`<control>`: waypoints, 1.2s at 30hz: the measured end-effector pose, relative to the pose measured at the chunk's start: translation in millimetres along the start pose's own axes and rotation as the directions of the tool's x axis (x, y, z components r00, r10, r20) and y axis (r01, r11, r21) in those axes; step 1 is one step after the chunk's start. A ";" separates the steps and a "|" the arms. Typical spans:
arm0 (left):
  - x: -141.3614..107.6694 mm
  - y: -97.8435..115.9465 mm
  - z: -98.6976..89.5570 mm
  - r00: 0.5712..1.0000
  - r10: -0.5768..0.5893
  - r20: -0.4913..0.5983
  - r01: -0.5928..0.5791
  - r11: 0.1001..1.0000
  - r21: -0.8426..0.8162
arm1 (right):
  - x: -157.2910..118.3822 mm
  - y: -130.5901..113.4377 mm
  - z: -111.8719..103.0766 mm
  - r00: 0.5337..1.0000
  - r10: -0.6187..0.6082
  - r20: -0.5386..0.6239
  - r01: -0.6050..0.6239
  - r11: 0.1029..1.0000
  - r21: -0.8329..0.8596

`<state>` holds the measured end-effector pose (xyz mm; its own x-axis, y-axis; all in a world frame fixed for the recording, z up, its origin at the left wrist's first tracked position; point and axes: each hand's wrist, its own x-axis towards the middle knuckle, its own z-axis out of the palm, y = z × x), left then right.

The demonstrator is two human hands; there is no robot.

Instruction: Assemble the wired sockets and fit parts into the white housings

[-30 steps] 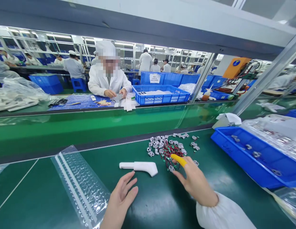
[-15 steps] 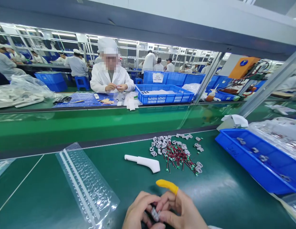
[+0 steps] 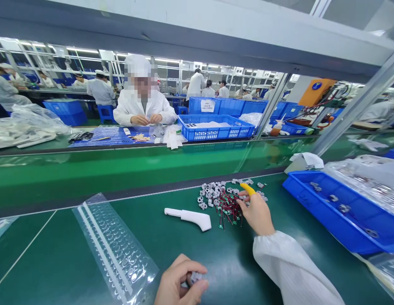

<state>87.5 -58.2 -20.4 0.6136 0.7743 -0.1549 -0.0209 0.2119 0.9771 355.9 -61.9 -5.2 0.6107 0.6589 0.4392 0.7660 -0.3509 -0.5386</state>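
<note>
Near the bottom edge my left hand pinches a small grey plastic part between thumb and fingers. My right hand, with a yellow cover on one finger, reaches over the right side of a pile of red and black wires with green ends. Its thumb and a finger are close together at the wires; whether they hold one is too small to tell. Grey ring-shaped parts lie behind and left of the wires. A white curved plastic piece rests left of the pile.
A clear plastic sheet with round cutouts lies at the left. On the right stands a blue bin with several grey parts. Across the green strip a person in white works beside a blue basket.
My right hand has left my left hand and moved up and right to the wire pile. My left hand stays near the bottom, keeping the grey part. The view has shifted slightly.
</note>
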 end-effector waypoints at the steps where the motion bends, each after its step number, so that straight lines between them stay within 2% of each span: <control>1: 0.6 -1.2 -1.0 1.000 -0.009 0.022 0.009 1.000 -0.003 | 3.0 -1.9 3.9 1.000 -0.010 0.006 0.010 1.000 -0.010; 5: 1.7 -5.7 -4.8 0.994 -0.029 0.110 0.032 0.999 -0.025 | 11.7 -13.3 7.5 1.000 -0.004 0.016 0.004 1.000 0.011; 8: 0.4 -7.2 -4.8 0.998 -0.002 0.064 0.002 1.000 -0.002 | 17.0 -21.5 -7.4 0.999 0.027 -0.038 -0.023 0.995 0.096; 12: -0.9 -6.2 -2.9 0.999 0.033 0.034 -0.034 0.999 0.012 | 15.2 -32.3 -35.7 0.985 0.102 -0.140 -0.055 0.951 0.304; 16: -0.2 -5.8 -2.6 0.999 0.030 0.035 -0.030 1.000 0.009 | -5.2 -45.8 -49.4 0.978 0.164 -0.125 -0.074 0.844 0.531; 18: 0.4 -6.8 -2.8 0.999 0.016 0.044 -0.016 1.000 0.003 | -20.9 -53.6 -49.1 0.971 0.230 -0.064 -0.130 0.733 0.668; 21: 1.3 -9.5 -3.5 0.998 -0.012 0.065 0.013 1.000 -0.005 | -47.2 -66.0 -43.1 0.945 0.295 0.142 -0.285 0.528 0.800; 22: 1.5 -10.4 -3.9 0.997 -0.018 0.074 0.018 1.000 -0.003 | -56.1 -70.1 -40.2 0.933 0.289 0.216 -0.337 0.489 0.804; 25: 1.9 -12.1 -5.3 0.996 -0.011 0.088 0.010 1.000 0.014 | -80.6 -79.2 -30.8 0.886 0.251 0.390 -0.463 0.423 0.779; 27: 1.9 -10.4 -5.8 0.995 -0.009 0.096 0.006 1.000 0.030 | -93.4 -81.3 -24.7 0.864 0.225 0.450 -0.503 0.430 0.750; 28: 1.8 -8.4 -5.7 0.996 -0.012 0.090 0.008 0.999 0.037 | -98.3 -81.0 -22.2 0.868 0.210 0.449 -0.493 0.459 0.739; 30: 1.9 -1.9 -4.7 0.997 -0.032 0.063 0.029 0.999 0.040 | -104.5 -78.9 -19.2 0.914 0.171 0.367 -0.393 0.590 0.705; 31: 2.0 2.1 -3.9 0.997 -0.061 0.047 0.060 0.998 0.026 | -105.7 -77.8 -19.2 0.949 0.129 0.286 -0.294 0.687 0.664; 32: 2.2 6.2 -3.0 0.994 -0.102 0.033 0.102 0.995 0.001 | -105.7 -77.1 -20.3 0.982 0.047 0.182 -0.150 0.783 0.604; 33: 2.4 10.0 -2.1 0.988 -0.149 0.028 0.149 0.988 -0.032 | -104.6 -77.2 -22.3 0.993 -0.078 0.084 0.023 0.858 0.514; 34: 2.7 13.2 -1.4 0.981 -0.193 0.034 0.195 0.979 -0.066 | -102.7 -78.2 -25.0 0.971 -0.237 0.019 0.210 0.890 0.404; 35: 3.0 15.6 -1.0 0.971 -0.233 0.048 0.236 0.967 -0.097 | -100.2 -80.0 -28.1 0.914 -0.406 -0.013 0.391 0.870 0.301; 36: 3.2 17.1 -0.9 0.962 -0.263 0.067 0.270 0.955 -0.122 | -97.7 -82.3 -30.9 0.832 -0.554 -0.019 0.544 0.808 0.225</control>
<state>88.5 -51.5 -4.3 0.6492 0.6493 -0.3961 0.0492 0.4838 0.8738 239.4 -117.9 18.5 0.0871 0.7302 0.6776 0.9063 0.2242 -0.3582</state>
